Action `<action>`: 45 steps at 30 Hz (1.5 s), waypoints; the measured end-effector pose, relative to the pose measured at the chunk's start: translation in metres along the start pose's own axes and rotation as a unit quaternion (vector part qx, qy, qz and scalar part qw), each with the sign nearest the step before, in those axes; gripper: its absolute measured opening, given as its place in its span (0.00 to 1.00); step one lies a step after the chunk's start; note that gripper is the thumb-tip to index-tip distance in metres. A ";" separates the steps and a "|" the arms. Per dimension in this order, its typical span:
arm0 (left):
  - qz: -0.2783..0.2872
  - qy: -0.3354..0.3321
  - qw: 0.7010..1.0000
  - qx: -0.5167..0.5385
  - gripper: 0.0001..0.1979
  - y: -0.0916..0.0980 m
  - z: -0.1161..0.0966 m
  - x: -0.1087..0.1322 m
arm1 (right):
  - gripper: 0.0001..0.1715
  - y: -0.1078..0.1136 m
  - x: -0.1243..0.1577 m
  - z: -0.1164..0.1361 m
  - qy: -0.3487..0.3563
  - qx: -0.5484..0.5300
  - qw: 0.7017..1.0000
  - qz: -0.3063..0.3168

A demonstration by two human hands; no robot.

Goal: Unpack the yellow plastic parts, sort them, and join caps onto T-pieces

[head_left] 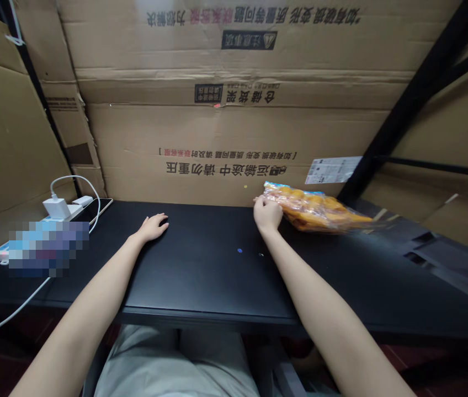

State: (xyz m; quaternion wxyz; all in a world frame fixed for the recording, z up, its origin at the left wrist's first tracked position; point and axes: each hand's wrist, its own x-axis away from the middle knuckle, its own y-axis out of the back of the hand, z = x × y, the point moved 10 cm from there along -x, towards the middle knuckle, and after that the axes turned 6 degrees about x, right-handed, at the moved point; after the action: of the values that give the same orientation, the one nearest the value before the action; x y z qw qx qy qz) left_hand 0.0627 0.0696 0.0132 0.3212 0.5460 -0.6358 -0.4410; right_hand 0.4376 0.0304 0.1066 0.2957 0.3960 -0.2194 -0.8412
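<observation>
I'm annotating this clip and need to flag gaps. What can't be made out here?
In the head view:
Contents of the bag: orange pieces, blurred behind crinkled plastic; kind unclear.
Grip of the right hand: hidden by its own back at the bag's end.
Most of the power strip: covered by a pixelated patch.
Print on the white label: too small.

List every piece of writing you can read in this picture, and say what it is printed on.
"运输途中 请勿重压": upside down, black, on the lower brown cardboard box.
"仓储货架": upside down, on the brown cardboard flap above it.
Too small or blurred to read surely: the slogan on the top brown cardboard box, the lower box's bracketed line, the white paper shipping label, and the clear plastic bag of orange food.
</observation>
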 end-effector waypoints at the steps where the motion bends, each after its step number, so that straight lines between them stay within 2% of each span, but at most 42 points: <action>1: 0.001 0.000 1.000 0.000 0.24 0.000 0.000 0.000 | 0.24 -0.004 0.004 0.006 0.002 -0.018 1.000 0.013; 5: 0.002 -0.003 1.000 0.000 0.24 -0.001 0.001 -0.001 | 0.23 -0.033 0.029 0.026 0.004 -0.105 0.991 0.078; 9: -0.002 -0.005 1.000 0.006 0.23 -0.004 0.003 -0.003 | 0.24 -0.074 0.072 0.054 0.029 -0.215 0.958 0.190; 12: -0.025 -0.007 0.999 0.023 0.24 -0.003 0.007 -0.006 | 0.23 -0.089 0.107 0.087 0.089 -0.321 0.898 0.288; 15: -0.080 -0.034 0.995 0.049 0.28 0.005 0.008 -0.010 | 0.23 -0.094 0.139 0.115 0.128 -0.403 0.802 0.422; 17: -0.112 -0.068 0.990 0.060 0.29 0.011 0.006 -0.011 | 0.22 -0.095 0.153 0.122 0.124 -0.421 0.746 0.501; 19: -0.120 -0.092 0.987 0.061 0.27 0.014 0.004 -0.012 | 0.20 -0.098 0.153 0.117 0.086 -0.425 0.724 0.536; 22: -0.089 -0.105 0.990 0.041 0.21 0.010 -0.001 -0.012 | 0.17 -0.107 0.139 0.095 -0.023 -0.430 0.731 0.530; 25: -0.062 -0.119 0.991 0.009 0.18 0.006 -0.014 -0.008 | 0.19 -0.116 0.126 0.068 -0.148 -0.417 0.746 0.498; 29: -0.043 -0.138 0.989 -0.028 0.16 0.002 -0.042 0.004 | 0.16 -0.118 0.120 0.048 -0.235 -0.405 0.761 0.448; 33: -0.019 -0.155 0.986 -0.052 0.16 -0.002 -0.071 0.015 | 0.07 -0.116 0.119 0.046 -0.241 -0.414 0.770 0.421; 38: -0.021 -0.202 0.978 -0.049 0.14 0.002 -0.098 0.025 | 0.07 -0.116 0.116 0.048 -0.221 -0.414 0.788 0.399; 43: 0.011 -0.206 0.976 0.066 0.13 0.002 -0.101 0.026 | 0.08 -0.116 0.110 0.045 -0.209 -0.398 0.799 0.399; 45: -0.011 -0.202 0.975 0.095 0.14 0.008 -0.095 0.023 | 0.09 -0.113 0.103 0.043 -0.183 -0.367 0.822 0.396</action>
State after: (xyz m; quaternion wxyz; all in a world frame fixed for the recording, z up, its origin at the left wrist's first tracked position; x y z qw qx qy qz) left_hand 0.1396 0.0269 0.0569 0.1279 0.4808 -0.7205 -0.4831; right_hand 0.3141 0.0489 0.0084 0.6808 -0.0239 -0.0824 -0.7274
